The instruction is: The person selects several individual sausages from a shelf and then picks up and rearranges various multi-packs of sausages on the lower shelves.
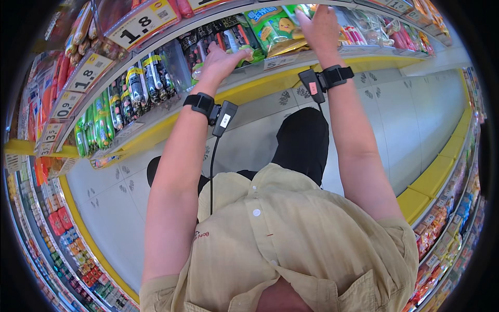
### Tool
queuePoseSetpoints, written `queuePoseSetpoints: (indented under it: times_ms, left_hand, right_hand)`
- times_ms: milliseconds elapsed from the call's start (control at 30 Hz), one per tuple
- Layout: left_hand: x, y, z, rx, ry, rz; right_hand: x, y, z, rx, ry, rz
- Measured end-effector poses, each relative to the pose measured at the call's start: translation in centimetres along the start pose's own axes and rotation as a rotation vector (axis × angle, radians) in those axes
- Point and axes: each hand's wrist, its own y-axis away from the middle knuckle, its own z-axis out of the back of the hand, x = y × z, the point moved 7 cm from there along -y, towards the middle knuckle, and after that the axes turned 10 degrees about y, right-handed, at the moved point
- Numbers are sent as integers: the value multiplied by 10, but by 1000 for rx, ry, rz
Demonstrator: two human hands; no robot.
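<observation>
My left hand is over a shelf bin, thumb and index finger spread wide. Green-wrapped packets show beside the thumb and under the palm, and dark-wrapped sausage sticks lie beyond the fingers. My right hand reaches farther in, at the right side of a large green bag with a cartoon corn figure. Its fingers touch or overlap green packaging at the picture's top; their grip is hidden. A gold-coloured packet lies below the green bag.
A clear shelf lip with price tags and a yellow base edge run before me. Bundled sausages fill the bins leftward. Stocked shelves line the right, with more at lower left. Each wrist bears a strapped, cabled device.
</observation>
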Motion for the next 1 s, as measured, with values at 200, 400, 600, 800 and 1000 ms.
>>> queuePoseSetpoints:
  times_ms: [200, 400, 600, 800, 1000]
  left_hand:
    - [4, -7, -3, -24, 66, 76]
    - [21, -11, -1, -24, 303, 55]
    - [27, -7, 13, -4, 689, 52]
    - [26, 12, 26, 17, 972, -4]
    - [22, 17, 22, 40, 1129, -41]
  right_hand:
    - [-2, -2, -12, 151, -68, -1]
    - [13, 3, 10, -5, -53, 154]
    - [20, 11, 38, -64, -33, 289]
    - [71, 34, 86, -88, -534, 503]
    - [95, 53, 2, 567, -853, 225]
